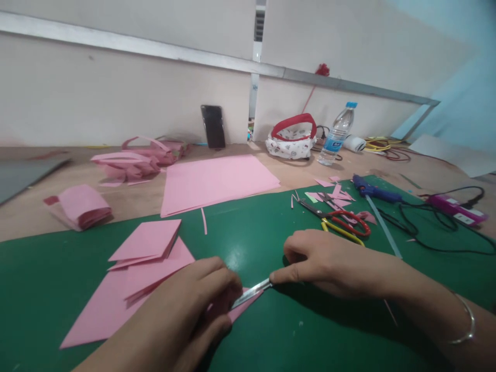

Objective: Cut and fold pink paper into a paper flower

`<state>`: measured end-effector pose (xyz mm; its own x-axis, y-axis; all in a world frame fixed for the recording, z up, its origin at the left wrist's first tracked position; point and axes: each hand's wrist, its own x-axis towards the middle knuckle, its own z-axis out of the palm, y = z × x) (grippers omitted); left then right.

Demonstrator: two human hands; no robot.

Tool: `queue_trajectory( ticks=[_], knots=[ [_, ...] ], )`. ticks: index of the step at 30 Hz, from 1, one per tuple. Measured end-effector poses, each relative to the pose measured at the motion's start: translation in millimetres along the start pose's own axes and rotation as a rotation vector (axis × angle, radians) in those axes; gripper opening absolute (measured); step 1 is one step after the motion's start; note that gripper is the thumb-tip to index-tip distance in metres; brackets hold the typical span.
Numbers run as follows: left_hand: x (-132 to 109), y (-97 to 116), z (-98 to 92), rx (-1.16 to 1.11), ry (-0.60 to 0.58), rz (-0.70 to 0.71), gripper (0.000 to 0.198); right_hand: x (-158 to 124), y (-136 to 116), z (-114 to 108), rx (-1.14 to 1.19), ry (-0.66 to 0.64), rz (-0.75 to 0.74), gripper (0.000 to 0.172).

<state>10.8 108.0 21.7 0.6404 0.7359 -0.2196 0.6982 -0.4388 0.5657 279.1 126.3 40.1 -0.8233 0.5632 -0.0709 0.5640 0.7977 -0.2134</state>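
My left hand point(194, 305) is closed over a small pink paper piece point(242, 308) low in the middle of the view. A narrow silvery metal strip point(253, 292), like a steel ruler, lies along that paper and runs out from under my left fingers. My right hand point(325, 263) has curled fingers, its thumb and forefinger pinching the strip's far end. Left of my left hand, folded pink sheets point(147, 240) overlap a larger pink sheet point(98, 310). My left palm hides part of the paper.
A green cutting mat point(271, 222) covers the near table. Scissors point(344, 219), pink scraps point(339, 194), a blue glue gun point(377, 191) and cables lie right. Behind are stacked pink sheets point(217, 181), pink paper bags point(127, 163), a phone point(213, 126), a pouch point(290, 147) and a water bottle point(337, 137).
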Motion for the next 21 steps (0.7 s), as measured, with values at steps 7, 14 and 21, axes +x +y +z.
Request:
queue_trajectory(
  ticks=[7, 14, 21],
  knots=[
    [6, -5, 5.8, 0.074, 0.027, 0.098, 0.018, 1, -2, 4, 0.023, -0.012, -0.016, 0.041],
    [10, -4, 5.0, 0.204, 0.059, 0.227, 0.019, -3, 0, 2, 0.007, -0.023, -0.022, 0.045],
    [11, -11, 11.0, 0.192, 0.099, 0.217, 0.013, -1, -12, -3, -0.015, -0.063, -0.033, 0.034]
  ],
)
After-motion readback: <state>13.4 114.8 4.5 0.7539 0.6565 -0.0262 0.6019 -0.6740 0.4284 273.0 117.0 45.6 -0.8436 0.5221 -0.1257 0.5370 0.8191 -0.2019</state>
